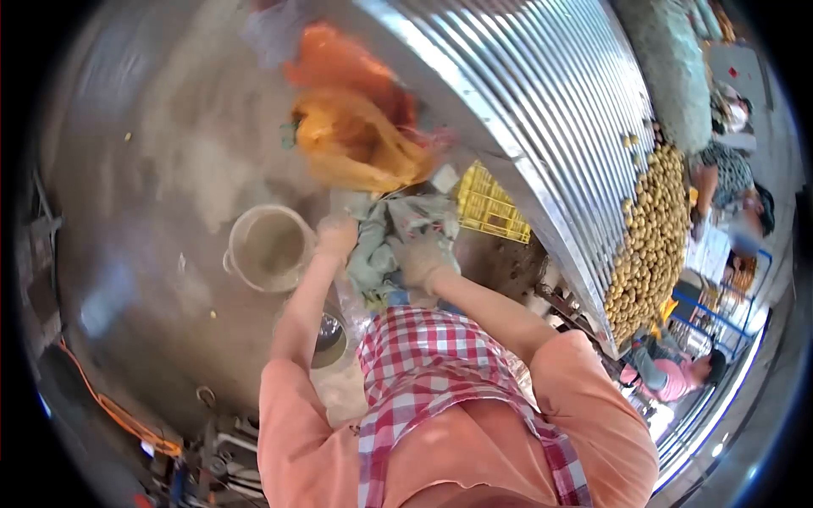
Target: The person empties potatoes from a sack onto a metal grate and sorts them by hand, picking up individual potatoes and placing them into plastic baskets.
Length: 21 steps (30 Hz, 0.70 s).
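A crumpled grey-green cloth (pixel 370 252) lies in front of my body, just past the checked apron (pixel 423 343). At the cloth's left edge, my left hand (pixel 337 236) is closed with its fingers curled against the fabric. My right hand (pixel 421 259), which looks greyish as if gloved, presses into the folds on the right side; its fingertips are partly lost in the cloth. Beyond the cloth is a yellow-orange mesh bag (pixel 356 144). A pale bucket (pixel 240 227) stands on the floor to the left of my left hand.
A yellow plastic crate (pixel 493 203) sits right of the cloth. A ribbed metal roller table (pixel 542 76) rises at upper right, with many small potatoes (pixel 648 241) at its far side. Several people work beyond it. An orange-red bag (pixel 347 68) lies farther ahead.
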### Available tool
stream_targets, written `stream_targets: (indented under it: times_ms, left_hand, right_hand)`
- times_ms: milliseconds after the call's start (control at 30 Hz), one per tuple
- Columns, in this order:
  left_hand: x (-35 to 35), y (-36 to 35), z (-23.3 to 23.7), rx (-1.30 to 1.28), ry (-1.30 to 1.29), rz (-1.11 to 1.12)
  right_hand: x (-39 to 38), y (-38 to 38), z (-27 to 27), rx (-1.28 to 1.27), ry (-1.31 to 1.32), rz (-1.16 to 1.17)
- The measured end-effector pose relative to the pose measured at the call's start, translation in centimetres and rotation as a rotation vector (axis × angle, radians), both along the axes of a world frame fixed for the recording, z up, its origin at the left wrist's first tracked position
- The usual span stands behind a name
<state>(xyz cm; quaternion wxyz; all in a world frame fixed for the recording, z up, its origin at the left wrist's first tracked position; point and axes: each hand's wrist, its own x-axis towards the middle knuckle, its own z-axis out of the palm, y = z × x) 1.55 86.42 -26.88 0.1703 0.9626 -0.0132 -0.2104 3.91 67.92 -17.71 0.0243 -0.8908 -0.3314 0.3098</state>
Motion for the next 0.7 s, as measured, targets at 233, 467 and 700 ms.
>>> stream_targets:
  times_ms: [233,467,700]
  left_hand:
    - [-1.6,3.8,-3.8,-0.184,0.174,-0.031]
    - [-5.0,2.2,-9.9,0.391,0.104,-0.285]
    - [-1.9,1.7,-11.7,0.036,0.001,0.448]
  right_hand:
    - [3.9,2.9,-17.1,0.055,0.055,-0.159]
    - [5.6,7.2,-12.1,-0.024,0.173,-0.339]
    - [5.1,4.1,-2.7,0.201,0.012,-0.328]
